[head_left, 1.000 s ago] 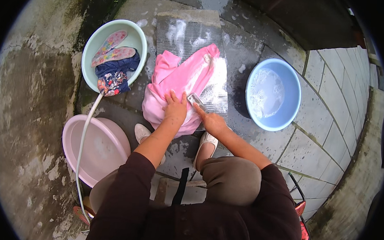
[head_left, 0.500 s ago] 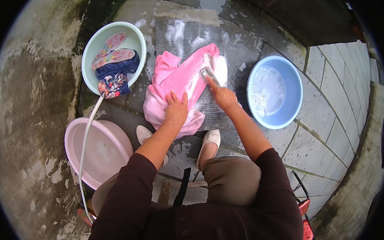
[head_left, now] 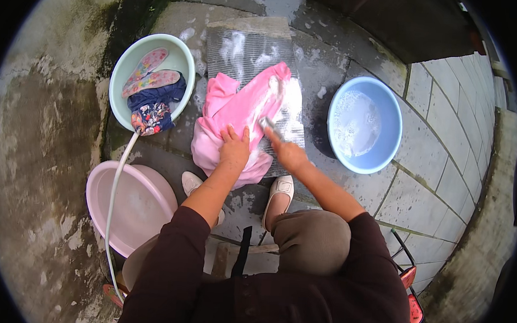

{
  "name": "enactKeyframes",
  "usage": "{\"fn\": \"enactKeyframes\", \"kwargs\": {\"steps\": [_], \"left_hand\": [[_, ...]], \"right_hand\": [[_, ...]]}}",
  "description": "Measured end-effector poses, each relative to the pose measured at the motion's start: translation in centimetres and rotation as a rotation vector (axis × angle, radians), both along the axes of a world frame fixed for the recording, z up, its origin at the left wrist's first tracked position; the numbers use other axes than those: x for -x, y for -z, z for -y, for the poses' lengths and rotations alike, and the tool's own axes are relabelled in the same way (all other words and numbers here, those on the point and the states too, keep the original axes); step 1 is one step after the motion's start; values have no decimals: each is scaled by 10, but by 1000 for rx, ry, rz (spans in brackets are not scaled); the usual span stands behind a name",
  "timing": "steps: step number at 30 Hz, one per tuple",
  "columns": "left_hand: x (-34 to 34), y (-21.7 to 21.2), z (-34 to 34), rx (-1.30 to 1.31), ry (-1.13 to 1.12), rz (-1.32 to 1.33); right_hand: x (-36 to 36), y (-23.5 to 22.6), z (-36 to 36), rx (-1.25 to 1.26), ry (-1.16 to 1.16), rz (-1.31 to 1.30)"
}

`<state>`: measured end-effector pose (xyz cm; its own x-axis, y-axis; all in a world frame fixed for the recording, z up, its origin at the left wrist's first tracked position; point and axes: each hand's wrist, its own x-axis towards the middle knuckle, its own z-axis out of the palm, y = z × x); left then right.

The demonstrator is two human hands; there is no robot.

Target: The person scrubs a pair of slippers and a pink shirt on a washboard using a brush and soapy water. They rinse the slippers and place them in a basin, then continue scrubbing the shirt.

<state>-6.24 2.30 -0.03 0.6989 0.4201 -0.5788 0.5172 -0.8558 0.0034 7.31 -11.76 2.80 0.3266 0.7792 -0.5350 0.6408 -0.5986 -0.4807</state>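
A soapy pink garment [head_left: 229, 110] lies spread over a ribbed grey mat [head_left: 249, 64] on the ground. My left hand [head_left: 234, 148] rests flat on the lower part of the garment, fingers spread. My right hand [head_left: 291, 156] is closed round a greyish scrub brush [head_left: 267, 124], whose end lies at the garment's right edge. The brush and fingers are slightly blurred, and the bristles are hidden. White foam [head_left: 290, 105] covers the mat just right of the cloth.
A blue basin [head_left: 393, 130] of sudsy water stands to the right. At left are a pale green basin [head_left: 115, 84] with dark blue cloth and flowered insoles, and a pink basin [head_left: 96, 194]. A white hose [head_left: 112, 212] runs over the pink basin.
My right hand has drawn the scrub brush down and left along the garment, toward me. My left hand stays pressed on the cloth.
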Motion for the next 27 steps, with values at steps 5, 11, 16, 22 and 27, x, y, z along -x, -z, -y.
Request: {"fn": "enactKeyframes", "kwargs": {"steps": [5, 11, 16, 22, 27], "left_hand": [[4, 0, 2, -3, 26, 39], [29, -4, 6, -41, -65, 131], [14, -7, 10, -34, -89, -17], [8, 2, 6, -30, -133, -50], [12, 10, 9, -41, -105, -47]], "right_hand": [[-35, 3, -6, 40, -75, 125], [5, -5, -9, 112, -44, -16], [-40, -8, -19, 158, -80, 77], [17, 7, 9, -71, -129, -53], [-50, 10, -18, 62, 55, 106]]}}
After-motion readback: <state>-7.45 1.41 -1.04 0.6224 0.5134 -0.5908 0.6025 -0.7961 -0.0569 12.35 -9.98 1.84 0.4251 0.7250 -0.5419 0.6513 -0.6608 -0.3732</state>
